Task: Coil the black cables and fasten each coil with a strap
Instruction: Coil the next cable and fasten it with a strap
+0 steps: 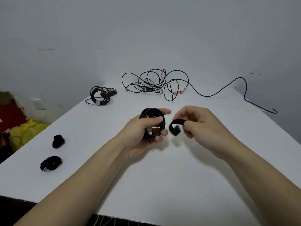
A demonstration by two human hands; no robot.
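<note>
1. On my feed the left hand (141, 134) is bare, with short, plain fingernails on the thumb and fingertips.
2. The right hand (200, 126) is bare as well; I can make out its knuckles and skin creases.
3. The left forearm (84, 173) is uncovered from the wrist to the lower frame edge.
4. The right forearm (254, 168) is likewise uncovered down to the frame edge, slim and smooth.

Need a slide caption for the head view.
Left hand grips a coiled black cable; right hand holds a black strap beside it, above the white table.
</note>
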